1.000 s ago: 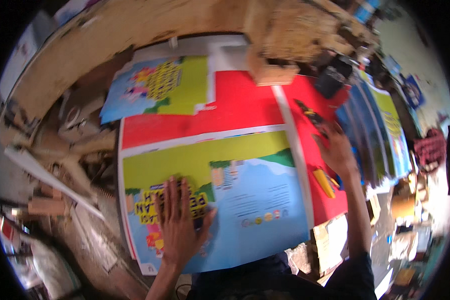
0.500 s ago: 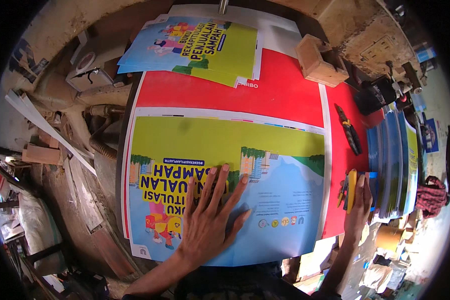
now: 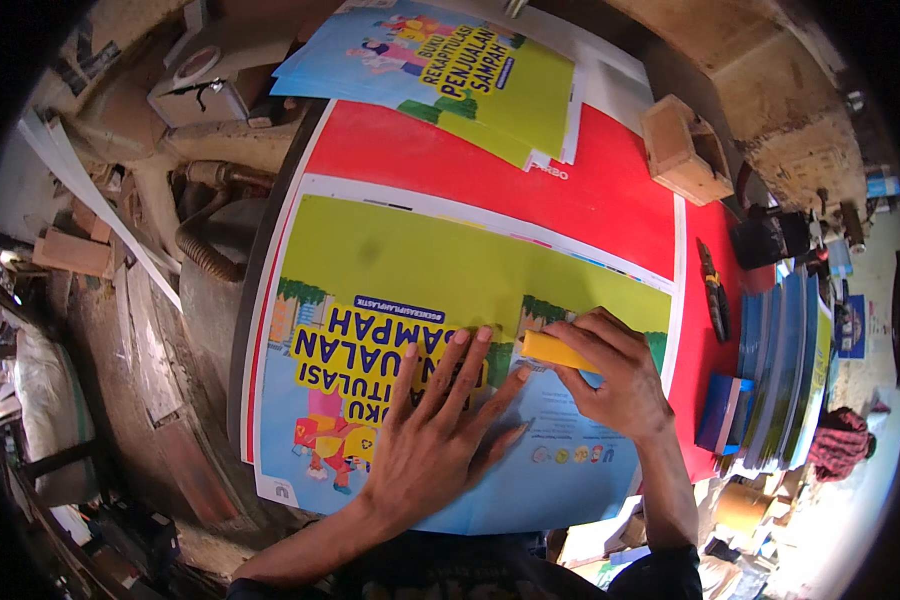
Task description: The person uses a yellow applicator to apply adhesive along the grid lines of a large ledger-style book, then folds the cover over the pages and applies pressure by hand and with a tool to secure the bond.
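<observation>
A large printed sheet (image 3: 440, 260), green above and blue below with yellow lettering, lies on a red work surface (image 3: 490, 175). My left hand (image 3: 438, 432) is pressed flat on its lower middle, fingers spread over the lettering. My right hand (image 3: 615, 375) holds a yellow utility knife (image 3: 555, 351) on the sheet, just right of my left fingertips, its tip pointing left.
More printed sheets (image 3: 470, 70) lie at the far end of the surface. A wooden block (image 3: 685, 150) sits at the upper right, a dark tool (image 3: 712, 290) lies near the right edge, and a stack of blue covers (image 3: 780, 370) stands beyond it. Wood offcuts and a hose (image 3: 205, 255) clutter the left.
My right hand picked up the yellow knife from the right edge of the surface and brought it left onto the sheet. My left hand stayed pressed on the sheet.
</observation>
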